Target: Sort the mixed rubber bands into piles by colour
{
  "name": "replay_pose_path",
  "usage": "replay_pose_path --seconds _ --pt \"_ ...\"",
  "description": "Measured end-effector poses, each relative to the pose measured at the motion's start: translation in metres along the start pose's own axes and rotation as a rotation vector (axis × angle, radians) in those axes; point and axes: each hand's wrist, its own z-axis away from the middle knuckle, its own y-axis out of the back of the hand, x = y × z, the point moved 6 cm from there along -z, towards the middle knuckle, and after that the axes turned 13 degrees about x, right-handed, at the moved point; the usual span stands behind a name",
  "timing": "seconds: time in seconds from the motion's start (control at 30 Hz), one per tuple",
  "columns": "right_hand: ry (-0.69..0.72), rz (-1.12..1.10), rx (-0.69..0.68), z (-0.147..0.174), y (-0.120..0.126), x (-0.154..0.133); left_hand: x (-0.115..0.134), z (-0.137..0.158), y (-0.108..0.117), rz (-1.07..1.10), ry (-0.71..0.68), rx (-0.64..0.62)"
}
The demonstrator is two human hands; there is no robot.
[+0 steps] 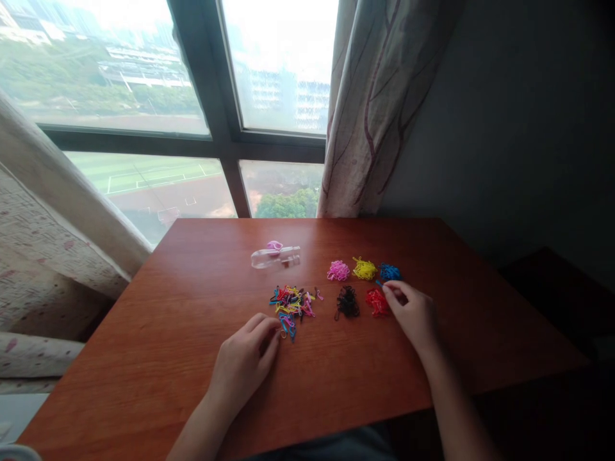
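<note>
A mixed heap of small loop-shaped stitch markers [295, 301] in several colours lies on the table. At its near edge my left hand [247, 352] has thumb and fingers pinched together, with the loop of a yellow stitch marker [283, 333] showing at the fingertips. My right hand [412, 310] pinches a blue stitch marker [379, 283] just above the red pile [376, 302]. Beyond that hand is a blue pile [390, 272]. To its left are a yellow pile [364, 269], a pink pile [338, 271] and a black pile [346, 302].
A clear plastic bottle [262, 259] with a pink part [274, 246] lies behind the mixed heap. The brown wooden table [158, 358] reaches to the window, with curtains [369, 115] at both sides. Part of a white round object [19, 453] shows at lower left.
</note>
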Motion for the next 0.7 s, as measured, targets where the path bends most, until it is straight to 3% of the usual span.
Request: replay_pose_path --seconds 0.2,0.4,0.57,0.7 --pt "-0.016 0.157 0.061 -0.034 -0.004 0.038 0.000 0.000 0.000 0.023 0.014 -0.002" --pt "-0.021 0.239 0.046 -0.039 -0.004 0.043 0.000 -0.001 -0.001 0.016 0.018 -0.009" --pt "0.076 0.220 0.040 -0.014 0.002 -0.001 0.000 0.000 0.000 0.029 0.030 -0.020" --pt "0.138 -0.026 -0.122 0.032 -0.015 -0.054 -0.002 -0.002 0.001 0.033 0.056 -0.015"
